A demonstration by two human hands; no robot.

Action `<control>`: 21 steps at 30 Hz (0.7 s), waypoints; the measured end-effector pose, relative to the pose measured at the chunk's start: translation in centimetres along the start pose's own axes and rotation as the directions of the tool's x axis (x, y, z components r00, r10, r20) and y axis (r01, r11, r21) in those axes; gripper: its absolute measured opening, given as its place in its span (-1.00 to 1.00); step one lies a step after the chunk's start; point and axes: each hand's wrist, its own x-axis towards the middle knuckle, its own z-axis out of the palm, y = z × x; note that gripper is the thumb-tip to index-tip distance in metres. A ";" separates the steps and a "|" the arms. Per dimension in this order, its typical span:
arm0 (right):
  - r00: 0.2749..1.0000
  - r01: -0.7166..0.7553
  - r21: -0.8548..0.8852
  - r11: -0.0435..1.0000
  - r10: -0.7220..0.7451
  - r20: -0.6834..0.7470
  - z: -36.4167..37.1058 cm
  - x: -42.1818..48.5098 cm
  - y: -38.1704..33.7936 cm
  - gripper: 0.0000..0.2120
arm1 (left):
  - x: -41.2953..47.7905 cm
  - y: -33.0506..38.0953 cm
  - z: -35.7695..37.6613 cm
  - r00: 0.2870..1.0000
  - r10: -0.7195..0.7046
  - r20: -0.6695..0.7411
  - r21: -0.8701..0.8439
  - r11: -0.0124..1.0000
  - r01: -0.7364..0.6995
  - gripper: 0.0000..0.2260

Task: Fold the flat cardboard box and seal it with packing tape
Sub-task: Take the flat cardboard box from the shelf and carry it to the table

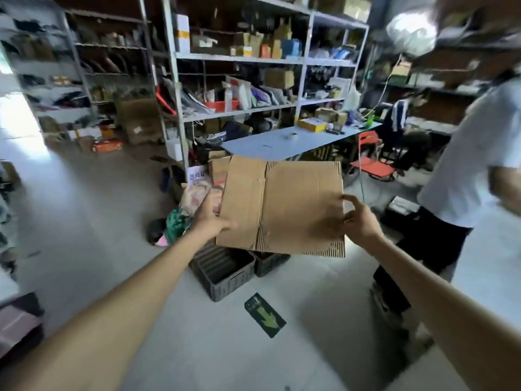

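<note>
A: From the head camera, what have the hands got?

B: One flat cardboard box (pixel 282 206), held out in the air in front of the person at arm's length. The left hand (pixel 212 218) pinches its left edge, thumb on top and fingers underneath. The right hand (pixel 359 221) grips the right edge, fingers curled round it, one finger stretched along the top face.

A: Why hold it by both sides like that?

B: My guess is to keep the sheet level and under control while it is carried or lined up. With a hand at each end, the creases run between the hands, so pushing the ends together should pop the flat piece into a tube.

A: So nothing is folded yet?

B: It looks collapsed: the flaps lie flat, and I see no tape on it. The work seems to be at its very start.

A: Where is it relative to the hands?

B: Right between them, spanning the gap, touching both. Below the hands sit dark plastic crates (pixel 225 270) on the floor.

A: And tape?

B: Beyond the hands, past the far edge of the cardboard, there is a long table (pixel 267 145) with a small roll (pixel 293 136) on it that may be tape; it is too small to be sure.

A: Anyone else?

B: A person in a white shirt (pixel 465 165) stands to the right of the right hand, well apart from the cardboard.
</note>
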 end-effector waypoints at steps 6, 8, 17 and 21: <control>0.979 -0.101 0.032 0.994 0.105 -0.174 -2.8 5.6 4.4 -0.30 | 8.3 0.8 8.9 0.986 -0.025 0.162 -0.009 1.000 0.027 -0.39; 0.969 -0.123 0.036 0.992 0.128 -0.212 -2.6 8.3 5.5 -0.30 | 11.5 0.2 11.0 0.981 -0.029 0.194 -0.003 1.000 0.030 -0.36; 0.957 -0.157 0.038 0.987 0.162 -0.241 -1.6 24.9 7.7 -0.33 | 29.4 -0.2 17.1 0.952 -0.065 0.299 -0.008 0.997 0.070 -0.31; 0.945 -0.170 0.030 0.985 0.172 -0.278 -2.3 31.8 8.9 -0.34 | 37.4 1.5 21.4 0.935 -0.039 0.352 0.003 0.999 0.041 -0.32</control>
